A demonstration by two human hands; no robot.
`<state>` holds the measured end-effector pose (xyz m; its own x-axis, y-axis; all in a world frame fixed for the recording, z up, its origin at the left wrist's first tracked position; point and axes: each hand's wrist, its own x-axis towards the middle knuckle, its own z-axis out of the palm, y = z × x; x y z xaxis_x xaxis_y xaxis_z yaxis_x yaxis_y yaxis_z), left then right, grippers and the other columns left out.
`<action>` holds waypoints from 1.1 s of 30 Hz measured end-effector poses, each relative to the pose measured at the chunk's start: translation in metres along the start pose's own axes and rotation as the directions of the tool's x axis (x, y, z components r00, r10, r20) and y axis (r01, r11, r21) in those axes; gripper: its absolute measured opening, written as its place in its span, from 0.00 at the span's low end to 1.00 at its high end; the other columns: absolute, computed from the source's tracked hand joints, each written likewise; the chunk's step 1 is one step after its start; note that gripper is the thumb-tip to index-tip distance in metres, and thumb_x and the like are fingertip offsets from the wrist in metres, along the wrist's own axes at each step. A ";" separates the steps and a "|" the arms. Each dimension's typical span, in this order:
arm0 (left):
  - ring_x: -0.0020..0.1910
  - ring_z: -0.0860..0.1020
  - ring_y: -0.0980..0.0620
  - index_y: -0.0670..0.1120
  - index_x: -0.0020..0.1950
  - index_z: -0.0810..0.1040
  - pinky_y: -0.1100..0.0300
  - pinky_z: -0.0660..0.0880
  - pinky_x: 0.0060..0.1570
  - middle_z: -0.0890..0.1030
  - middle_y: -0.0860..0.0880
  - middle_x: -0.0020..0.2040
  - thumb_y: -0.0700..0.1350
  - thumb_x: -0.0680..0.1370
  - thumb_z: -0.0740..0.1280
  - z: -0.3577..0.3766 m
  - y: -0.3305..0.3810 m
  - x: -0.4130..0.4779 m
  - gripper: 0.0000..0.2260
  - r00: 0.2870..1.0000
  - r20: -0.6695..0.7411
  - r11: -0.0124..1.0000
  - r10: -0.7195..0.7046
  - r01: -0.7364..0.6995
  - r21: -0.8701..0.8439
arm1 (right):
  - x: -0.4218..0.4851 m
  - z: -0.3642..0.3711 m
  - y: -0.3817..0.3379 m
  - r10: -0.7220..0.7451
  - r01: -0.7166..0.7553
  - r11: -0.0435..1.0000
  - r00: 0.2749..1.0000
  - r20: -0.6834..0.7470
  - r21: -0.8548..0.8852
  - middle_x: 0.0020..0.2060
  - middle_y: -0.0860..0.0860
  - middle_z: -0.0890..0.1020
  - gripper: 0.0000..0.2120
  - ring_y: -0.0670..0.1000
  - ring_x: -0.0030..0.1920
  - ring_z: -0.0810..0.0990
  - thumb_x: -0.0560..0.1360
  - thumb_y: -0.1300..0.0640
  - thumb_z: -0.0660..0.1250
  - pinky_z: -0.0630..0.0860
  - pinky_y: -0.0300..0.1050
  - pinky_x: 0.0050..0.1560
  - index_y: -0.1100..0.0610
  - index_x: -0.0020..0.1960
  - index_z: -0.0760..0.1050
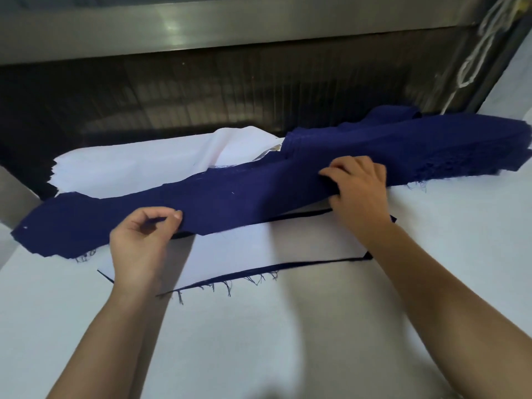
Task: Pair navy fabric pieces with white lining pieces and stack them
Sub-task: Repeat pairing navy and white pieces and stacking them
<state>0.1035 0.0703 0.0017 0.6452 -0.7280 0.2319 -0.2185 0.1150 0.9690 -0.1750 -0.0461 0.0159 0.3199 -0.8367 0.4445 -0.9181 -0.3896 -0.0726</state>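
A long navy fabric piece (218, 203) hangs lifted across the table's middle. My left hand (141, 240) pinches its near edge at the left. My right hand (357, 188) grips it further right, fingers curled over the cloth. Under it lies a white lining piece (259, 254) on top of a navy piece whose frayed edge (244, 276) shows along the front. A thick stack of navy pieces (426, 148) sits at the back right. A pile of white lining pieces (138, 165) sits at the back left.
The white table surface (259, 341) stretches toward me. A dark machine opening (201, 93) under a grey metal housing (172, 30) runs along the back. White cords (475, 53) hang at the upper right.
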 end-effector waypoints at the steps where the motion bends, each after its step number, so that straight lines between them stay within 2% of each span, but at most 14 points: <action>1: 0.35 0.77 0.61 0.52 0.38 0.80 0.71 0.74 0.41 0.81 0.58 0.34 0.38 0.73 0.72 -0.002 -0.001 0.001 0.09 1.000 -0.001 1.000 -0.003 0.003 0.013 | -0.001 -0.001 0.008 0.051 -0.051 0.999 0.998 -0.038 0.007 0.61 0.52 0.74 0.22 0.57 0.62 0.66 0.71 0.62 0.67 0.53 0.47 0.59 0.53 0.64 0.74; 4: 0.35 0.77 0.58 0.53 0.39 0.81 0.68 0.76 0.44 0.79 0.51 0.37 0.36 0.74 0.71 -0.006 -0.004 0.003 0.11 0.999 0.037 1.000 -0.001 0.000 0.026 | -0.003 -0.004 0.023 0.176 -0.172 0.984 0.980 -0.092 0.052 0.60 0.52 0.75 0.19 0.57 0.62 0.65 0.73 0.63 0.65 0.53 0.47 0.57 0.52 0.64 0.75; 6: 0.36 0.78 0.58 0.52 0.41 0.81 0.65 0.78 0.46 0.79 0.48 0.38 0.33 0.75 0.69 -0.009 -0.003 0.004 0.12 0.998 0.062 1.000 -0.014 0.015 -0.018 | -0.004 -0.005 0.026 0.202 -0.191 0.976 0.974 -0.104 0.109 0.61 0.50 0.75 0.17 0.57 0.63 0.65 0.76 0.60 0.63 0.53 0.47 0.57 0.51 0.63 0.76; 11: 0.38 0.81 0.59 0.54 0.46 0.83 0.61 0.79 0.46 0.85 0.56 0.40 0.33 0.75 0.68 -0.030 -0.006 0.005 0.15 0.993 0.104 0.999 -0.052 0.052 0.006 | -0.020 -0.004 0.029 0.169 -0.156 0.979 0.981 -0.095 0.130 0.64 0.50 0.74 0.15 0.59 0.66 0.63 0.78 0.59 0.60 0.51 0.49 0.60 0.51 0.63 0.76; 13: 0.44 0.82 0.58 0.55 0.48 0.83 0.63 0.79 0.47 0.85 0.55 0.43 0.31 0.75 0.67 -0.039 -0.009 0.003 0.17 0.994 0.094 0.998 -0.062 0.061 0.016 | -0.028 -0.006 0.027 0.117 -0.098 0.986 0.982 -0.146 0.132 0.61 0.52 0.76 0.13 0.60 0.64 0.66 0.77 0.60 0.63 0.52 0.49 0.58 0.53 0.60 0.79; 16: 0.52 0.81 0.51 0.58 0.48 0.82 0.52 0.77 0.56 0.83 0.52 0.51 0.30 0.75 0.65 -0.054 -0.011 0.006 0.21 0.997 0.062 0.993 -0.041 0.034 0.111 | -0.041 -0.010 0.022 -0.045 0.073 0.993 0.961 -0.275 0.093 0.52 0.53 0.82 0.10 0.56 0.57 0.68 0.72 0.61 0.67 0.55 0.50 0.54 0.56 0.52 0.83; 18: 0.54 0.80 0.50 0.60 0.47 0.82 0.49 0.75 0.59 0.82 0.53 0.52 0.29 0.74 0.64 -0.062 -0.013 0.007 0.23 0.998 0.065 0.985 -0.027 0.016 0.172 | -0.047 -0.011 0.019 -0.132 0.160 0.984 0.948 -0.290 0.075 0.48 0.53 0.83 0.08 0.54 0.53 0.69 0.71 0.61 0.70 0.56 0.50 0.53 0.56 0.48 0.84; 22: 0.53 0.79 0.56 0.63 0.47 0.82 0.54 0.74 0.57 0.82 0.61 0.51 0.30 0.72 0.63 -0.073 -0.019 0.002 0.26 0.996 0.079 0.957 -0.040 0.015 0.290 | -0.059 -0.010 0.017 -0.276 0.295 0.947 0.949 -0.149 0.127 0.43 0.52 0.84 0.10 0.58 0.43 0.80 0.65 0.64 0.71 0.64 0.50 0.50 0.57 0.45 0.84; 24: 0.55 0.79 0.52 0.60 0.49 0.81 0.52 0.74 0.57 0.82 0.58 0.53 0.31 0.73 0.63 -0.076 -0.025 -0.002 0.23 0.995 0.071 0.956 -0.070 0.046 0.291 | -0.064 -0.009 0.017 -0.305 0.311 0.930 0.950 -0.062 0.196 0.42 0.53 0.83 0.13 0.59 0.43 0.80 0.62 0.68 0.74 0.70 0.52 0.47 0.58 0.46 0.84; 26: 0.56 0.79 0.48 0.56 0.52 0.81 0.49 0.74 0.59 0.82 0.52 0.55 0.31 0.74 0.62 -0.076 -0.032 -0.005 0.20 0.993 0.070 0.962 -0.096 0.075 0.262 | -0.068 -0.008 0.018 -0.286 0.282 0.928 0.958 -0.018 0.243 0.42 0.54 0.83 0.16 0.60 0.43 0.80 0.61 0.71 0.75 0.71 0.51 0.47 0.59 0.46 0.84; 28: 0.50 0.79 0.52 0.56 0.50 0.81 0.58 0.74 0.56 0.82 0.50 0.52 0.35 0.75 0.64 -0.076 -0.034 -0.006 0.16 0.996 0.070 0.939 -0.048 0.021 0.343 | -0.070 -0.007 0.019 -0.245 0.234 0.934 0.970 0.004 0.270 0.43 0.54 0.83 0.18 0.60 0.44 0.80 0.59 0.74 0.74 0.67 0.48 0.48 0.59 0.46 0.84; 30: 0.38 0.76 0.54 0.58 0.51 0.79 0.73 0.71 0.43 0.81 0.48 0.44 0.43 0.74 0.65 -0.077 -0.034 -0.008 0.11 0.998 0.054 0.903 0.031 -0.051 0.428 | -0.071 -0.005 0.021 -0.194 0.175 0.938 0.980 0.035 0.298 0.43 0.54 0.83 0.20 0.61 0.46 0.79 0.58 0.75 0.72 0.66 0.48 0.49 0.59 0.46 0.84; 31: 0.36 0.75 0.51 0.60 0.50 0.79 0.75 0.68 0.38 0.80 0.49 0.41 0.45 0.74 0.65 -0.078 -0.033 -0.008 0.11 0.997 0.045 0.891 0.063 -0.076 0.447 | -0.070 -0.004 0.022 -0.161 0.140 0.940 0.986 0.044 0.311 0.44 0.54 0.83 0.20 0.62 0.47 0.79 0.59 0.76 0.71 0.65 0.48 0.49 0.59 0.46 0.84; 33: 0.36 0.73 0.49 0.65 0.48 0.78 0.76 0.67 0.35 0.79 0.57 0.40 0.45 0.76 0.66 -0.078 -0.031 -0.010 0.12 0.995 0.025 0.883 0.092 -0.093 0.459 | -0.070 -0.002 0.023 -0.104 0.084 0.943 0.994 0.044 0.322 0.45 0.55 0.83 0.19 0.62 0.49 0.78 0.61 0.76 0.69 0.62 0.46 0.50 0.59 0.47 0.83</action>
<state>0.1612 0.1264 -0.0240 0.6041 -0.7306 0.3183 -0.5893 -0.1407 0.7956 -0.2192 0.0049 -0.0149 0.4235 -0.8079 0.4098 -0.7635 -0.5618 -0.3186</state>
